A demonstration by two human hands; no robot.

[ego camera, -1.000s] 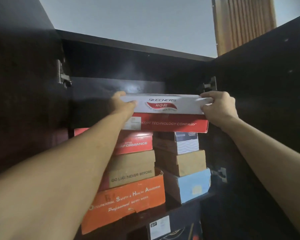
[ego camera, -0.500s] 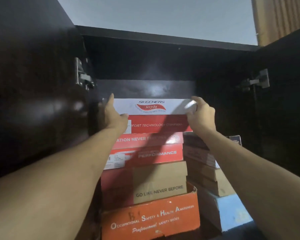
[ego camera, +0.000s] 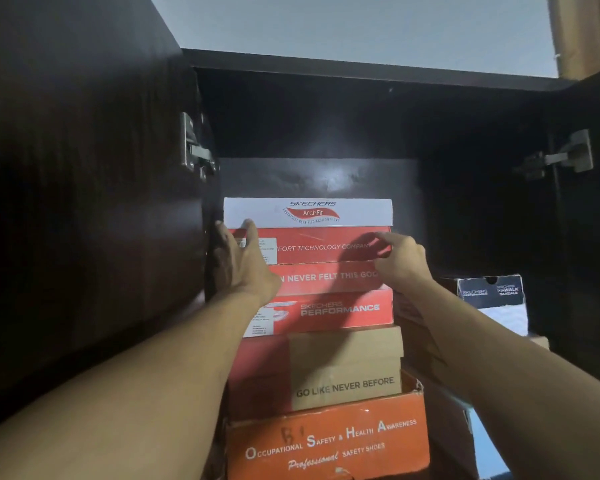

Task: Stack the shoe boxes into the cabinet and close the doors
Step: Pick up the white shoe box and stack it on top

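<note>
The left hand lies with straight fingers against the left end of the top box, the thumb touching the white lid; it presses but does not grip. The right hand is at the right end of the same box, fingers loosely bent, and it seems to hold nothing — whether the fingertips touch the cardboard I cannot tell. The top box sits on a red box, which stands on a brown box and an orange box at the bottom, all inside the cabinet.

The danger I see is the height of this pile. The boxes do not line up: the brown box is set more to the right, and the orange one below looks bent at its corner. If the hands let go while the top box is not fully pushed back, or if they brush it, the pile may lean forward and fall out. A second, lower pile with a dark box on top stands at the right, so a push to that side finds little support up there. Also the left door and the right door are both open — a box standing out at the front would stop them from closing.
</note>
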